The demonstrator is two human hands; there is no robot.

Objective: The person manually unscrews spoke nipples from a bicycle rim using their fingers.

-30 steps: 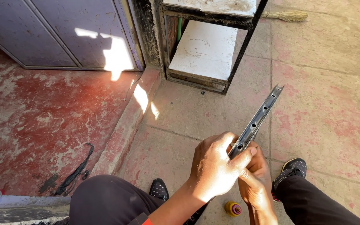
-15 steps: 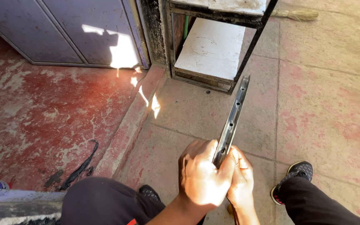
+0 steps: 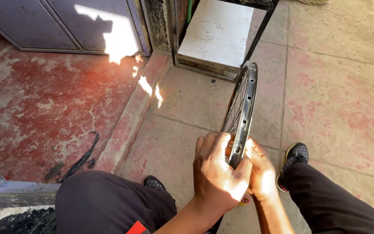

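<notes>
While gripping a spoked wheel rim (image 3: 242,113), left hand (image 3: 216,177) clamped, right hand (image 3: 260,171) clasping opposite side

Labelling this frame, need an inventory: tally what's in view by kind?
Hand: 2, left hand, right hand
Dark spoked metal bicycle wheel rim: 1
Black speckled shoe: 2
Black rubber strip on red floor: 1
Total: 6

Black trousers (image 3: 109,199), dark speckled shoes (image 3: 297,154).

Sunlit stone floor (image 3: 338,99), grey door (image 3: 66,21) (shut)
</notes>
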